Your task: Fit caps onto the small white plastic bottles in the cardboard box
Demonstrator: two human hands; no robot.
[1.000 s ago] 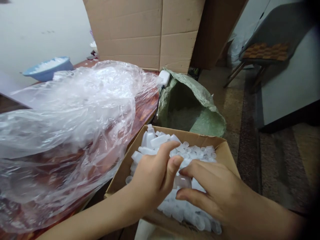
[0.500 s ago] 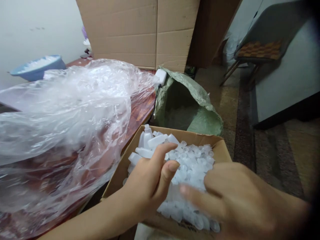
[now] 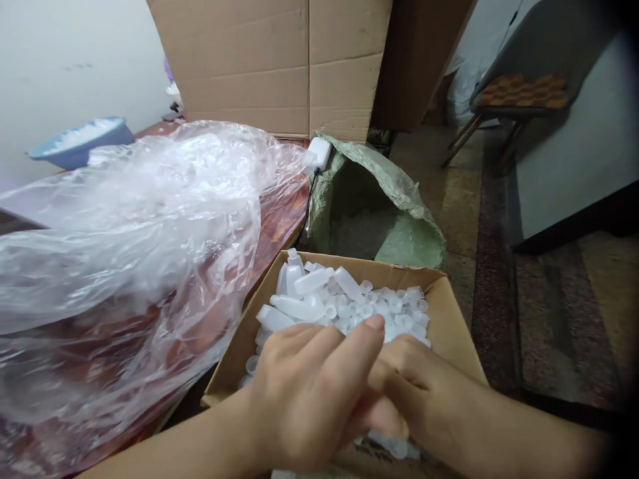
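Over an open cardboard box [image 3: 464,326], my left hand [image 3: 314,392] and my right hand [image 3: 424,392] are pressed together. The left hand's fingers are curled, and its thumb lies across the front of the right hand. The right hand is closed too, its fingertips tucked behind the left. Whatever sits between them, if anything, is hidden. Small translucent caps [image 3: 394,303] fill much of the box around and below the hands. Several white plastic bottles [image 3: 294,307] lie at the box's left side, and one stands upright in its far left corner.
Clear plastic sheeting [image 3: 200,179] covers the red table [image 3: 279,226] on the left. Farther back are a blue basin [image 3: 74,150] and a large cardboard panel [image 3: 259,66]. Beyond the box gapes a green sack [image 3: 414,246], with a white device [image 3: 319,152] beside it. A chair [image 3: 524,93] stands right.
My hands have come together and closed; before, they were apart, with the left thumb and forefinger spread and the right forefinger extended. One bottle among the caps is now less covered by the hand.
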